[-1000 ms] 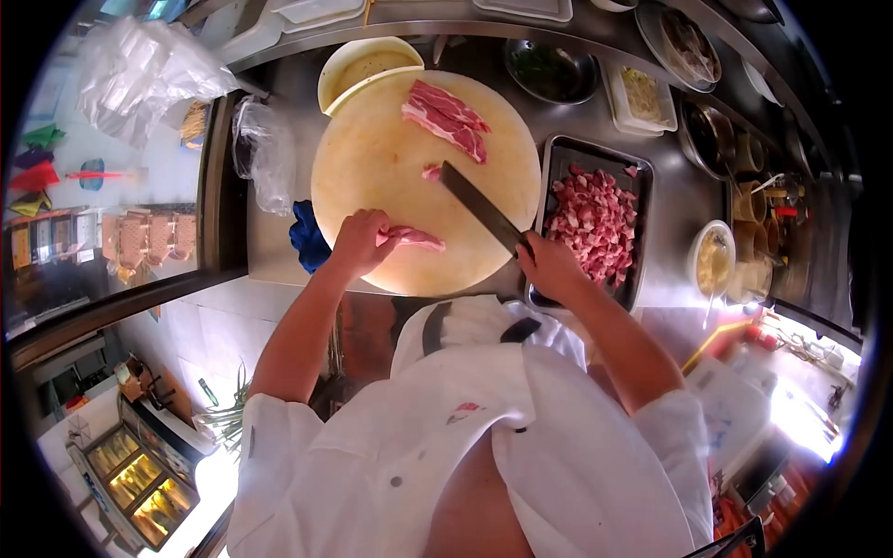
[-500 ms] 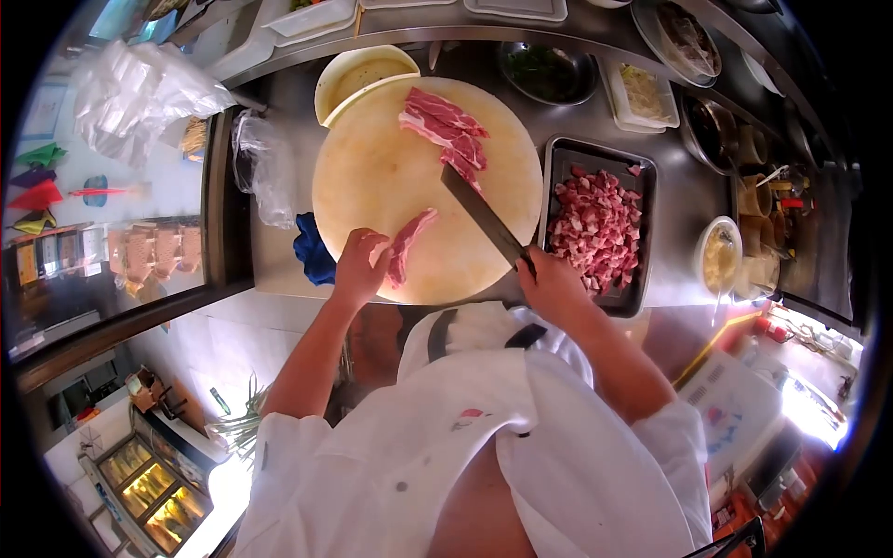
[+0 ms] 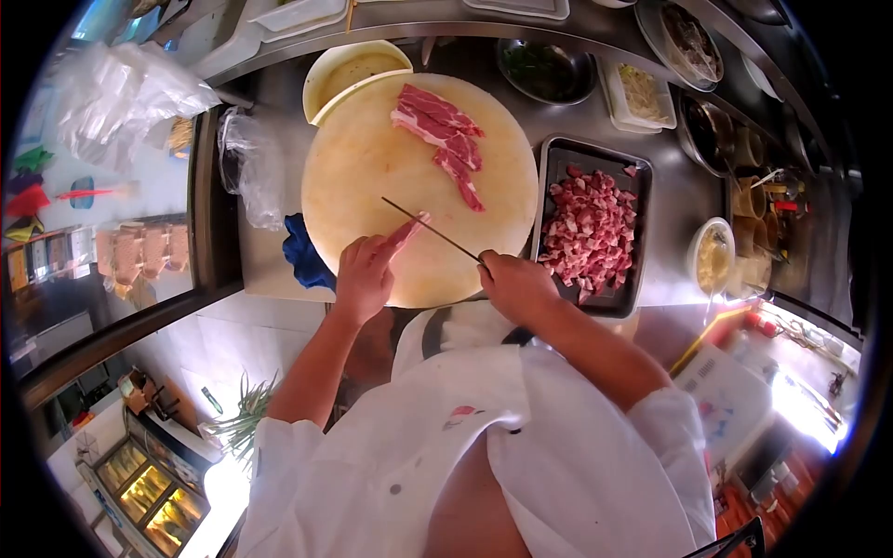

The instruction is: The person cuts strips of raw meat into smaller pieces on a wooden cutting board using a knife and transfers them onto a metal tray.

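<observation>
A round, pale chopping board (image 3: 358, 167) lies on the steel counter. My left hand (image 3: 365, 279) is at its near left part, fingers pressed onto a narrow strip of raw meat (image 3: 403, 236), partly hidden beneath them. My right hand (image 3: 517, 290) grips the handle of a kitchen knife (image 3: 430, 229). Seen nearly edge-on, the blade crosses over the far end of the strip, just beyond my left fingertips; whether it touches the meat I cannot tell. Larger slices of raw meat (image 3: 441, 130) lie farther back on the board.
Right of the board, a dark tray (image 3: 646, 223) holds a heap of diced meat (image 3: 593, 232). A cream tub (image 3: 321, 79) stands behind the board. Blue cloth (image 3: 305, 253) and clear plastic bags (image 3: 251, 167) lie left. Bowls, including a metal one (image 3: 549, 70), line the back and right.
The knife has moved left and towards me, from near the larger slices to over the strip, its blade turned edge-on. My left hand has shifted slightly onto the strip.
</observation>
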Demonstrator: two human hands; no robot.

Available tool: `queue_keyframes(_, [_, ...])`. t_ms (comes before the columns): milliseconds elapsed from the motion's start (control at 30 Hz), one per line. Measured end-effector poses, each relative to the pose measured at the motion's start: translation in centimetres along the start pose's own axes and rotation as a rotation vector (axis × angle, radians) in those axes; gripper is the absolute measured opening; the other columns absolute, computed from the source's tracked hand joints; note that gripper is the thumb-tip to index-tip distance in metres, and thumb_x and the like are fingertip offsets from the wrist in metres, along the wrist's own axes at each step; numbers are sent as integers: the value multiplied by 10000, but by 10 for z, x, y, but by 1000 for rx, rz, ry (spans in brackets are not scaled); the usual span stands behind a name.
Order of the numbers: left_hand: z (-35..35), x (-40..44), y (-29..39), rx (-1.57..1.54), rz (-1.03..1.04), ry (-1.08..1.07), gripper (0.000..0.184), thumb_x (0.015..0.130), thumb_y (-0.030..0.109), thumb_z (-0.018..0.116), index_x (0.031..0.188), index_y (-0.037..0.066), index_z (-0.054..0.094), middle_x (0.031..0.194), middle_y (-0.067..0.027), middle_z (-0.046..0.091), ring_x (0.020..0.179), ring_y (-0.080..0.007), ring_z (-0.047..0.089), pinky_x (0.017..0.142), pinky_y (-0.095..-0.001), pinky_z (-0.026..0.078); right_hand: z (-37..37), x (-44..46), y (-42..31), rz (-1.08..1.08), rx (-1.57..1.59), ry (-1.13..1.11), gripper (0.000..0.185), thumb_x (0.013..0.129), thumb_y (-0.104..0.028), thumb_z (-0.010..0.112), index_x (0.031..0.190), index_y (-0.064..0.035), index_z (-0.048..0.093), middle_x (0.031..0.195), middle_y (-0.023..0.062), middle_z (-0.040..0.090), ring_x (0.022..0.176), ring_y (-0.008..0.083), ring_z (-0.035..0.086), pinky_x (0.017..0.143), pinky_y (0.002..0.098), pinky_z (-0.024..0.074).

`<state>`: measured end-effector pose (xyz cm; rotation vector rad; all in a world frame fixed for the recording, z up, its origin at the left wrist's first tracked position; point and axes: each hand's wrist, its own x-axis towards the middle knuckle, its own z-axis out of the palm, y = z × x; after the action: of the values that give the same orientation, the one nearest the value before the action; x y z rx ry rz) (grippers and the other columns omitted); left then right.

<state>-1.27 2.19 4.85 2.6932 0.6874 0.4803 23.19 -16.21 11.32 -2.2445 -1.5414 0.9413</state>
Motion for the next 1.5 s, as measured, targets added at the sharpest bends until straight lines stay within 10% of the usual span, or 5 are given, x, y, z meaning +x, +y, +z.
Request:
queue_keyframes(300, [49, 22, 16, 106, -31, 52, 503, 941, 64, 629, 1412, 226, 698, 1377, 86, 682, 1096, -242, 653, 950, -388, 526, -25, 17, 0, -81, -194, -184, 187, 1027, -202, 576, 1122, -46, 616, 946, 181, 733, 804, 405, 760, 716, 527, 625])
queue_keyframes(900, [63, 2, 4, 49, -54, 50, 497, 833, 16, 666, 1316, 123, 711, 1301, -38, 674, 1171, -321, 629, 1009, -481, 510, -25, 57, 17, -111, -200, -359, 199, 1024, -169, 531, 1161, -61, 628, 977, 184, 751, 915, 414, 762, 795, 535, 613])
queue_keyframes(1500, [65, -4, 14, 104, -96, 173, 473, 871, 93, 663, 1337, 160, 709, 1412, 38, 646, 1162, -284, 610, 996, -465, 452, -37, 25, -5, -134, -236, -318, 187, 992, -133, 549, 1138, -30, 603, 973, 198, 738, 843, 404, 764, 697, 524, 622])
